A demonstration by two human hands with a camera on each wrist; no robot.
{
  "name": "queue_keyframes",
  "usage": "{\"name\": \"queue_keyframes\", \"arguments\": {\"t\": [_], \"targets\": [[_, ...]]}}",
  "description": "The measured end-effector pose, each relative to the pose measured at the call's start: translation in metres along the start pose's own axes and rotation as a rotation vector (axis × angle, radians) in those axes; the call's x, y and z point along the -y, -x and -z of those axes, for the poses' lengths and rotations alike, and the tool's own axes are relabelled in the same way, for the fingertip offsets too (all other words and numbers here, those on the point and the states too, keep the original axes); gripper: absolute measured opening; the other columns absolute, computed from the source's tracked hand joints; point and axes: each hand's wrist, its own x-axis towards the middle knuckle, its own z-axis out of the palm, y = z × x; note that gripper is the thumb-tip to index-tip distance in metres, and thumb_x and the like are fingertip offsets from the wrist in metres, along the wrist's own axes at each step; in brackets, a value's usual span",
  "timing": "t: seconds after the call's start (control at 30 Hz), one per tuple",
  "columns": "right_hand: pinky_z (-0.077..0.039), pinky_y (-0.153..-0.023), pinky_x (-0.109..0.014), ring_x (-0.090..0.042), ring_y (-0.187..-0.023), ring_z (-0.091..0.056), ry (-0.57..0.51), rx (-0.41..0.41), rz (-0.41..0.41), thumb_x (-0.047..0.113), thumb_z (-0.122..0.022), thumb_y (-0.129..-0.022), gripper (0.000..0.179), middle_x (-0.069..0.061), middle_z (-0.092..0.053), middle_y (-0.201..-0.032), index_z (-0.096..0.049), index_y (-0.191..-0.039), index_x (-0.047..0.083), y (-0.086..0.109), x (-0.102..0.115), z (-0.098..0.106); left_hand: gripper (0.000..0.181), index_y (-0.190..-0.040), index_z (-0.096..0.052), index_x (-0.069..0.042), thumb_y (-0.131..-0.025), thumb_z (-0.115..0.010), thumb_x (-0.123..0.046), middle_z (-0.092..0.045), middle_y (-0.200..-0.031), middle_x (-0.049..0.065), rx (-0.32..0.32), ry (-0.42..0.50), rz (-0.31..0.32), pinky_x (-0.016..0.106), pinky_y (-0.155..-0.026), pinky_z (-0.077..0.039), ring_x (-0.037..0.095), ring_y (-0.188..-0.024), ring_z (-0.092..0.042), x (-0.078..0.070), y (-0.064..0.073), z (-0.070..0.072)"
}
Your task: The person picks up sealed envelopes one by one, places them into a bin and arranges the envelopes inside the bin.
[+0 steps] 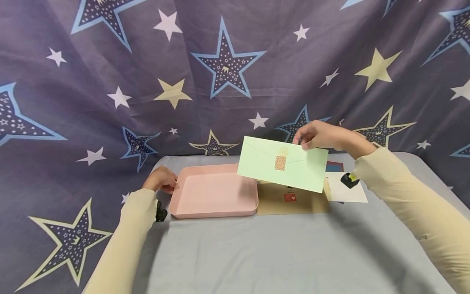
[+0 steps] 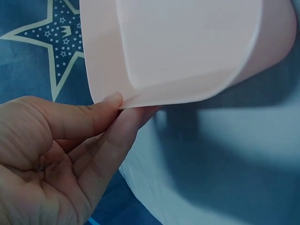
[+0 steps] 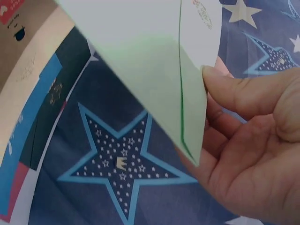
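Note:
A pale green envelope with a small patterned sticker hangs tilted in the air, pinched at its top edge by my right hand. In the right wrist view the thumb lies on one face of the envelope, the other fingers behind it. My left hand pinches the left rim of a shallow pink tray between thumb and fingers. The left wrist view shows that grip close to a rounded corner of the tray. Nothing lies inside the tray.
Right of the tray lies a brown kraft envelope with a red heart label, partly under the green one. Beyond it are a white envelope and a blue-and-red one. A star-patterned curtain hangs behind the grey-covered table.

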Motion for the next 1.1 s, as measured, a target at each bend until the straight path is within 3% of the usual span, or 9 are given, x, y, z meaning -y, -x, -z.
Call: {"name": "queue_keyframes", "arguments": {"t": [0.23, 0.43, 0.8, 0.97, 1.03, 1.1], "targets": [[-0.050, -0.068, -0.030, -0.020, -0.083, -0.058, -0.042, -0.043, 0.017, -0.005, -0.066, -0.094, 0.019, -0.011, -0.069, -0.093, -0.071, -0.112, -0.001, -0.007, 0.006, -0.015, 0.039, -0.120, -0.066, 0.014, -0.082, -0.069, 0.012, -0.069, -0.072, 0.009, 0.017, -0.003, 0.032, 0.030, -0.059, -0.064, 0.013, -0.054, -0.067, 0.000, -0.001, 0.004], [-0.053, -0.071, -0.027, -0.018, -0.084, -0.061, -0.092, -0.065, -0.020, -0.004, -0.068, -0.092, 0.022, -0.010, -0.071, -0.094, -0.072, -0.113, -0.001, -0.016, 0.010, -0.029, 0.041, -0.124, -0.064, 0.014, -0.084, -0.068, 0.011, -0.068, -0.072, 0.008, 0.006, 0.000, 0.045, 0.029, -0.059, -0.063, 0.011, -0.054, -0.066, 0.003, -0.006, 0.001], [-0.052, -0.072, -0.025, -0.015, -0.080, -0.060, -0.133, -0.025, -0.034, -0.008, -0.068, -0.090, 0.023, -0.008, -0.072, -0.088, -0.073, -0.111, -0.004, -0.028, 0.013, -0.055, 0.033, -0.116, -0.068, 0.012, -0.083, -0.068, 0.011, -0.067, -0.070, 0.007, -0.011, -0.019, 0.050, 0.028, -0.059, -0.063, 0.011, -0.052, -0.066, 0.000, -0.004, 0.002], [-0.052, -0.080, -0.025, -0.016, -0.084, -0.060, -0.149, 0.030, -0.061, -0.007, -0.068, -0.091, 0.023, -0.005, -0.072, -0.087, -0.073, -0.113, -0.005, -0.031, 0.010, -0.061, 0.005, -0.086, -0.069, 0.009, -0.083, -0.066, 0.010, -0.060, -0.056, 0.003, -0.025, -0.073, 0.054, 0.026, -0.053, -0.061, 0.009, -0.045, -0.062, -0.002, -0.005, 0.001], [-0.051, -0.082, -0.025, -0.016, -0.086, -0.060, -0.151, 0.047, -0.069, -0.006, -0.068, -0.091, 0.023, -0.005, -0.072, -0.087, -0.072, -0.114, -0.005, -0.033, 0.008, -0.063, 0.010, -0.073, -0.065, 0.004, -0.082, -0.065, 0.010, -0.058, -0.052, 0.002, -0.026, -0.074, 0.053, 0.025, -0.052, -0.060, 0.009, -0.043, -0.061, -0.004, -0.002, 0.001], [-0.051, -0.081, -0.025, -0.015, -0.086, -0.060, -0.157, 0.058, -0.072, -0.006, -0.068, -0.091, 0.023, -0.005, -0.073, -0.088, -0.072, -0.114, -0.005, -0.034, 0.007, -0.065, 0.012, -0.071, -0.064, 0.002, -0.080, -0.064, 0.010, -0.058, -0.053, 0.003, -0.022, -0.066, 0.048, 0.025, -0.052, -0.060, 0.010, -0.044, -0.062, -0.005, -0.001, 0.001]]}}
